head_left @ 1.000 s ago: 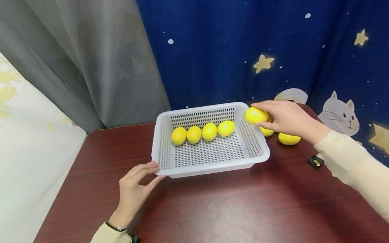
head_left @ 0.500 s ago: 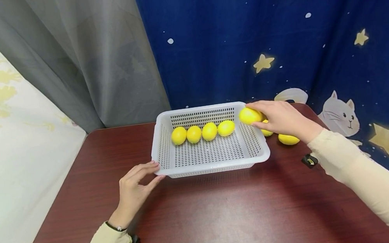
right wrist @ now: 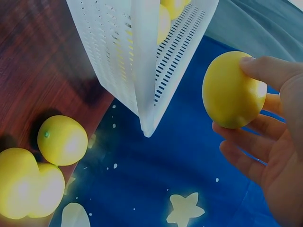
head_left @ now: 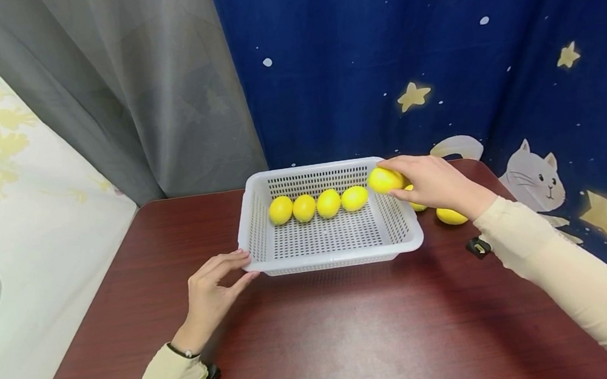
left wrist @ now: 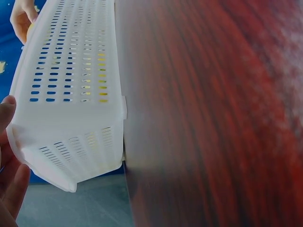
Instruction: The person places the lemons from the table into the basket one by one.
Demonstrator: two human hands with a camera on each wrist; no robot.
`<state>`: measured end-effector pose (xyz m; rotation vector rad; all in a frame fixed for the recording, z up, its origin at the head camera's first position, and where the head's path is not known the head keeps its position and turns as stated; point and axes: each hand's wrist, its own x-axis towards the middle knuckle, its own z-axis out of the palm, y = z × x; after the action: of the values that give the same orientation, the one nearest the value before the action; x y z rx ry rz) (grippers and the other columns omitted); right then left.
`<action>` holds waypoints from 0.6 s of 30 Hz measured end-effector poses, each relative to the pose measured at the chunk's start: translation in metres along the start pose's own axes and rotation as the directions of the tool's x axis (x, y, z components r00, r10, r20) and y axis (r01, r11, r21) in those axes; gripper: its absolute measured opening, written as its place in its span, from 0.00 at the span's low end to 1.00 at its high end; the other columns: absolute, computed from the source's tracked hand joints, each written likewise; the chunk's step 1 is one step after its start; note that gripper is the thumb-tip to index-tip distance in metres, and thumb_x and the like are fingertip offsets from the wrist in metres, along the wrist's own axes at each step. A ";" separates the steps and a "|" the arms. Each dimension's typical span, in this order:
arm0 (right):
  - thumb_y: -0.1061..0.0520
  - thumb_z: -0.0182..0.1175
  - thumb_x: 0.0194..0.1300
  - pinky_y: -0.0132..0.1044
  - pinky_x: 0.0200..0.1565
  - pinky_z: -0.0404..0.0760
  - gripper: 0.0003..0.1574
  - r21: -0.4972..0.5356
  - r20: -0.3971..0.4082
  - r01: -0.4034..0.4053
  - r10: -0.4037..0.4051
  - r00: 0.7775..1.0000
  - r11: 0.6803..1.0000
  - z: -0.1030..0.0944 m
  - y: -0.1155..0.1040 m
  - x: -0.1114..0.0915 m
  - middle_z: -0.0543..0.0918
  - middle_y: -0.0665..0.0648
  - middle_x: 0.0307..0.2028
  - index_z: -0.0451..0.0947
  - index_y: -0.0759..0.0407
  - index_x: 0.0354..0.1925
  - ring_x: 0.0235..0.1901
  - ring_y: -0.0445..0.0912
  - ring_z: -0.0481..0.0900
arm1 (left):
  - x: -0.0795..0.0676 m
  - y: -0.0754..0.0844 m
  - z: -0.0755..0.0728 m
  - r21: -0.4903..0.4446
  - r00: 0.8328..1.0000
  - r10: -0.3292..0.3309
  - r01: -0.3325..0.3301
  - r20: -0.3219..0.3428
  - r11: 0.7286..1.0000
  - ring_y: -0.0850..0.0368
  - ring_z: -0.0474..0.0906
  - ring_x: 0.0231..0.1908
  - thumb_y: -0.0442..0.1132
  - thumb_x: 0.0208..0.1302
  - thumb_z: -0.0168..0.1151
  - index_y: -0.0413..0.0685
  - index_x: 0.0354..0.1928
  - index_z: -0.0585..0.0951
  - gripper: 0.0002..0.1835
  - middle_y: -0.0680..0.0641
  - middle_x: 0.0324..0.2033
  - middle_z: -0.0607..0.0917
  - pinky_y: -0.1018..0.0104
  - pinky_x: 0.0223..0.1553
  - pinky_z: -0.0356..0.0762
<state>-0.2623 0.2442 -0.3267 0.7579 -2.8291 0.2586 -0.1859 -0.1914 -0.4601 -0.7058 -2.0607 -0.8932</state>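
Observation:
A white perforated plastic basket (head_left: 332, 257) stands on the table, with several yellow lemons (head_left: 329, 203) in a row along its back half. My left hand (head_left: 211, 293) pinches the rim at the near left corner, fingers on top and thumb lower; part of that grip shows in the left wrist view beside the basket wall (left wrist: 71, 113). My right hand (head_left: 437, 183) holds another lemon (right wrist: 232, 90) between thumb and fingers, raised over the basket's right end. Outside the basket on the right, three more lemons (right wrist: 62, 140) lie on the table, partly hidden by my right hand in the head view.
The dark red wooden table (head_left: 323, 334) has its back edge close behind the basket. A blue curtain (head_left: 336, 70) with stars and a grey curtain (head_left: 180, 104) hang there. A pale patterned surface (head_left: 12, 242) borders the left side.
My right hand has moved left with the lemon, from beside the basket's right rim to over its right end. The left hand keeps its grip on the corner.

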 end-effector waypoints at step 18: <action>0.47 0.69 0.61 0.50 0.51 0.84 0.38 -0.001 0.008 0.023 -0.023 1.000 1.000 0.004 0.000 0.006 0.81 0.58 0.60 0.71 0.51 0.67 0.46 0.52 0.82 | 0.001 0.000 0.001 0.006 1.000 0.006 -0.006 -0.010 1.000 0.55 0.87 0.44 0.33 0.33 0.84 0.47 0.39 0.90 0.23 0.49 0.39 0.91 0.85 0.58 0.71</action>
<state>-0.2679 0.2404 -0.3290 0.7932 -2.8262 0.2503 -0.1864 -0.1899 -0.4601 -0.7026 -2.0510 -0.8855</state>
